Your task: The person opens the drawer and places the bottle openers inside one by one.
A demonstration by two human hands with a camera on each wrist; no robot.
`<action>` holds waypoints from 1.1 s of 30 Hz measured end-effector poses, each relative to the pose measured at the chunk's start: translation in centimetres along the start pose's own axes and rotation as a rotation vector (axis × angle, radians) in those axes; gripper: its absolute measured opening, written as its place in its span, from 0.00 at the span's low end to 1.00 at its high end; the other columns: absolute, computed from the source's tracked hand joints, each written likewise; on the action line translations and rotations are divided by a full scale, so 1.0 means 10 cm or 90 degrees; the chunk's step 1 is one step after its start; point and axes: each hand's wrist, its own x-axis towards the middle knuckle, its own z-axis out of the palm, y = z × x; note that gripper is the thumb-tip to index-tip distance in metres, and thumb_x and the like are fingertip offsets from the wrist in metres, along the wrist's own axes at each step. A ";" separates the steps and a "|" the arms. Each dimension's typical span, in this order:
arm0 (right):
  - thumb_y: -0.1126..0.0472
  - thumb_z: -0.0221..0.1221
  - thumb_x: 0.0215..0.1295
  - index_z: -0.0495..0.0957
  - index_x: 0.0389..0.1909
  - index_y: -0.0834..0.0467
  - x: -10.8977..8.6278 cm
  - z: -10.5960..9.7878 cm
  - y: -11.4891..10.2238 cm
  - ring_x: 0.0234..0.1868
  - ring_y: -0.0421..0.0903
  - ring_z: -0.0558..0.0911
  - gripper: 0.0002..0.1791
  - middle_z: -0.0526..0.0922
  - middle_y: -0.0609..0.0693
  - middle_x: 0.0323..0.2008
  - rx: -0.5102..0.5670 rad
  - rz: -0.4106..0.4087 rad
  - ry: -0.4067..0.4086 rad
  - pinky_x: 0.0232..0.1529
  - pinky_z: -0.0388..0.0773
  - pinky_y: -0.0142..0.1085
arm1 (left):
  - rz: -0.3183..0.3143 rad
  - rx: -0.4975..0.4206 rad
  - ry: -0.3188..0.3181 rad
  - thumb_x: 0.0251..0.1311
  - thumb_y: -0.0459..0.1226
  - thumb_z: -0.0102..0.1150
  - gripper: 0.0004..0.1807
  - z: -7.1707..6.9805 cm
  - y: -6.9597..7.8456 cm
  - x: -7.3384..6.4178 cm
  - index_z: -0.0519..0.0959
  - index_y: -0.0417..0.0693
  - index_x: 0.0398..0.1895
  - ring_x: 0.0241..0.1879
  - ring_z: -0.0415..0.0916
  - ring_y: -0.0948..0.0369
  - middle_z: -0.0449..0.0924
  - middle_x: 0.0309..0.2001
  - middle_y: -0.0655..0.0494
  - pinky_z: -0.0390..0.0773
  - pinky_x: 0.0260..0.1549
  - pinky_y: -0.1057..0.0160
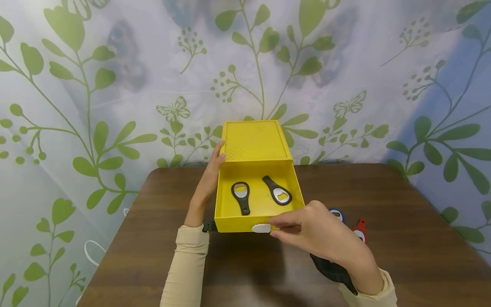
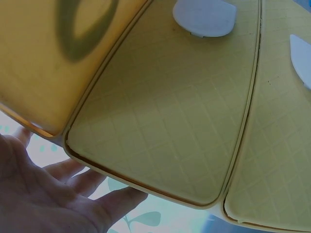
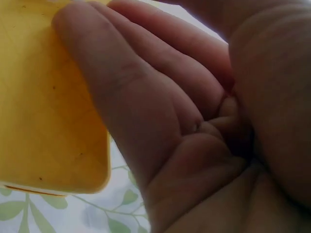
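A yellow drawer cabinet (image 1: pixel 257 140) stands at the far side of the table, its top drawer (image 1: pixel 264 170) pulled out. Inside the drawer lie a black bottle opener (image 1: pixel 241 197) on the left and another black bottle opener (image 1: pixel 277 190) on the right, both with metal heads. My right hand (image 1: pixel 326 232) pinches at the white knob (image 1: pixel 261 228) on the drawer front, thumb below and fingers above. Along the cabinet's left side my left hand (image 1: pixel 209 175) rests with fingers extended; the left wrist view shows those fingers (image 2: pixel 121 201) spread beside its edge.
On the table (image 1: pixel 161 238), right of the cabinet and partly behind my right hand, lie a blue bottle opener (image 1: pixel 337 214) and a red bottle opener (image 1: pixel 360 230). Lower drawer fronts with white knobs (image 2: pixel 205 17) show in the left wrist view. A leaf-patterned curtain (image 1: pixel 145 85) hangs behind.
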 end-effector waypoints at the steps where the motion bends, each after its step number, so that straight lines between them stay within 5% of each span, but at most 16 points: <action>1: 0.61 0.69 0.66 0.91 0.44 0.50 0.00 0.00 0.00 0.23 0.25 0.77 0.07 0.90 0.38 0.34 -0.004 0.001 -0.005 0.21 0.75 0.27 | -0.002 -0.001 0.000 0.80 0.57 0.35 0.36 0.00 0.00 0.00 0.42 0.65 0.85 0.82 0.39 0.58 0.37 0.84 0.60 0.44 0.78 0.42; 15: 0.60 0.69 0.67 0.90 0.39 0.44 0.06 0.05 0.08 0.19 0.27 0.71 0.06 0.82 0.28 0.26 -0.032 0.055 -0.063 0.20 0.68 0.26 | -0.004 -0.001 0.003 0.80 0.57 0.35 0.36 0.02 0.02 -0.02 0.42 0.65 0.85 0.81 0.41 0.57 0.38 0.84 0.60 0.46 0.78 0.42; 33: 0.63 0.72 0.63 0.91 0.36 0.48 0.10 0.10 0.10 0.30 0.27 0.82 0.05 0.89 0.35 0.31 -0.069 0.065 0.039 0.32 0.81 0.27 | -0.010 0.001 0.001 0.79 0.58 0.35 0.37 0.03 0.07 -0.04 0.40 0.64 0.85 0.82 0.39 0.56 0.37 0.84 0.59 0.45 0.77 0.40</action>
